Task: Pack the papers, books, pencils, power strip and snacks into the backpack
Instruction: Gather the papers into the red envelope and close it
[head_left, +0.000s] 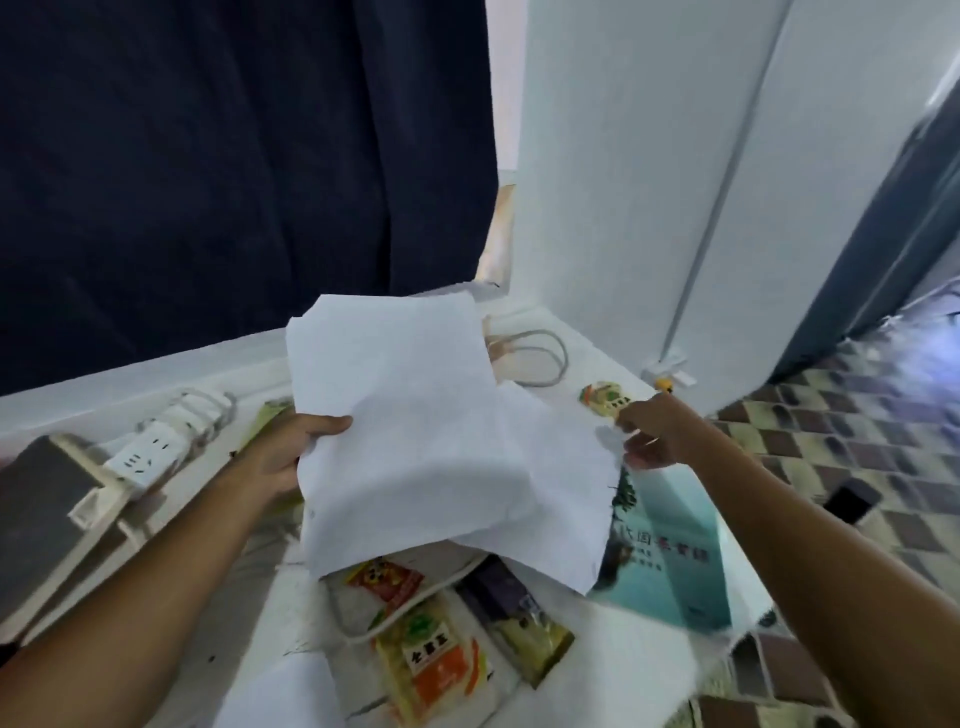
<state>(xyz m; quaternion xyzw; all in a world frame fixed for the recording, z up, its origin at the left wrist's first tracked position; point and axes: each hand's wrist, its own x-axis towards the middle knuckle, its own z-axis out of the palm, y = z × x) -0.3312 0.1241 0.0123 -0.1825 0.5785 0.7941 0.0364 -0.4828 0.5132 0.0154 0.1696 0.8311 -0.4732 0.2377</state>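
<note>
Holding: the person lifts a loose sheaf of white papers (415, 431) above a white table (249, 582), one hand at each side edge.
Left hand: the left hand (291, 447) grips the sheaf's left edge, thumb curled over the top sheet, the other fingers hidden beneath the paper.
Right hand: the right hand (654, 431) is at the sheaf's right edge with fingers bent; blur hides whether they pinch the paper or merely touch it, so its hold cannot be told.
Papers: the sheets are fanned and uneven, sagging in the middle, their far corners rising toward the dark curtain (234, 156).
Power strip: a white power strip (156, 447) lies at the left of the table, its coiled cord beyond it, just beside a dark flat object (41, 499) at the left edge.
Snacks: a red packet (387, 577), a yellow-and-orange packet (431, 665) and a yellow-and-dark packet (519, 618) lie near, below the sheaf; another small packet (605, 397) lies far right, just beyond the right hand.
Book: a teal-covered book (670, 551) lies to the right, partly under the papers.
Bag handles: pale looped handles (540, 353) show behind the sheaf; what they belong to is hidden.
Floor: a dark phone-like object (852, 501) rests on the checkered tile floor (857, 415) at the right.
</note>
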